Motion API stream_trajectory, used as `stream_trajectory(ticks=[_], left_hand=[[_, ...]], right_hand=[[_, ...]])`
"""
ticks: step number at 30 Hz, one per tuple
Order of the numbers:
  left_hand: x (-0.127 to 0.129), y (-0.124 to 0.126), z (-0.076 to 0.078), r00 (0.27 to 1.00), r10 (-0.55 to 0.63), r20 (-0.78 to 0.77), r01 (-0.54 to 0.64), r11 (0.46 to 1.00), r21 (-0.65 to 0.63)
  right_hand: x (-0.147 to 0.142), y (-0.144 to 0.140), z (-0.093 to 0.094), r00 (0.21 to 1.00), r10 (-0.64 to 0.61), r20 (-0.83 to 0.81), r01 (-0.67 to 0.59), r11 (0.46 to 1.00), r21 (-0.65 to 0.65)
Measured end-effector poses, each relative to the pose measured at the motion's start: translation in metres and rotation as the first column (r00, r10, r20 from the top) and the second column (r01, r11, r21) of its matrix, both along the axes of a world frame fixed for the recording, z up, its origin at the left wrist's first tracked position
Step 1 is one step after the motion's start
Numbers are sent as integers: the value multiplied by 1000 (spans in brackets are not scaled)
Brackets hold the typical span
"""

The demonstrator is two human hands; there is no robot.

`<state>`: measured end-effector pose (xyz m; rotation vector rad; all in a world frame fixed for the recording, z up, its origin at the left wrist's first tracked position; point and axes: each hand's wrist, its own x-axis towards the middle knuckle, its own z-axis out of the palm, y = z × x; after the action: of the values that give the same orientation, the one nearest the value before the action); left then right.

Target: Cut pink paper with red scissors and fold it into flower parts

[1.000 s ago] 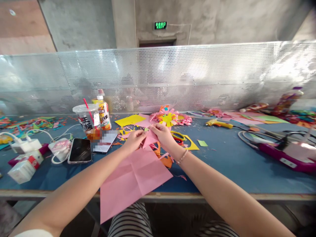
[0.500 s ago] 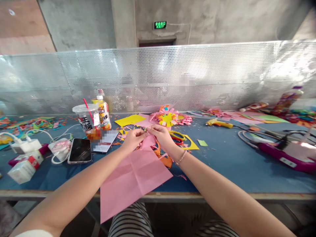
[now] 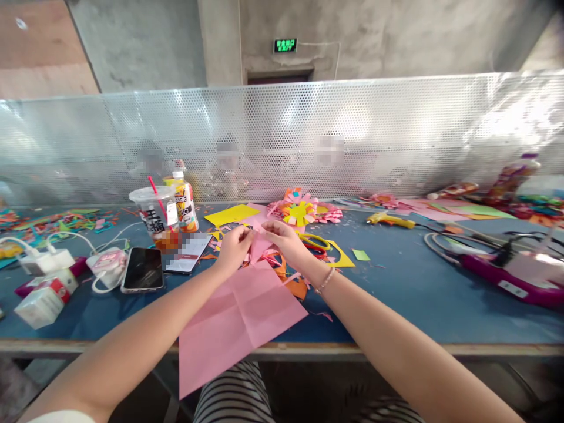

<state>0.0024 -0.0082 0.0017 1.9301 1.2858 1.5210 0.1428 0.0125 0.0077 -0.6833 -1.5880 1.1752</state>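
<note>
Between my two hands is a small folded piece of pink paper (image 3: 261,247), its lower part hanging down in a point. My left hand (image 3: 235,249) pinches its left side with curled fingers. With thumb and fingers closed, my right hand (image 3: 282,239) grips the upper right part. A larger creased sheet of pink paper (image 3: 242,314) lies below my hands and juts over the table's front edge. Scissors with yellow-and-red handles (image 3: 316,244) rest just right of my right hand, among orange and pink scraps (image 3: 296,286). Behind them sits a layered paper flower (image 3: 299,211).
To the left are a plastic cup with a straw (image 3: 154,214), a bottle (image 3: 185,202), phones (image 3: 143,269) and chargers (image 3: 46,258). A yellow glue gun (image 3: 390,220) and a purple power strip (image 3: 506,282) lie right. A perforated metal screen (image 3: 282,141) closes off the back.
The small pink piece has been turned and shifted slightly left in my hands. My left hand has moved a little left, and my fingers have changed their hold. The large sheet stays put.
</note>
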Motion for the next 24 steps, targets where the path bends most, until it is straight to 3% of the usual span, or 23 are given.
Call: stream_trajectory(ticks=[5, 9, 17, 24], left_hand=[[-6, 7, -2, 987, 48, 153, -50, 999, 15], [-4, 8, -4, 953, -52, 298, 72, 996, -55], [1, 7, -6, 891, -178, 418, 276, 943, -187], [1, 4, 0, 854, -139, 501, 266, 944, -192]], right_hand=[[-3, -1, 1, 1000, 3, -27, -3, 1000, -1], [-3, 2, 0, 997, -40, -61, 40, 999, -3], [4, 9, -1, 988, -124, -87, 129, 990, 53], [7, 7, 3, 987, -140, -73, 146, 986, 83]])
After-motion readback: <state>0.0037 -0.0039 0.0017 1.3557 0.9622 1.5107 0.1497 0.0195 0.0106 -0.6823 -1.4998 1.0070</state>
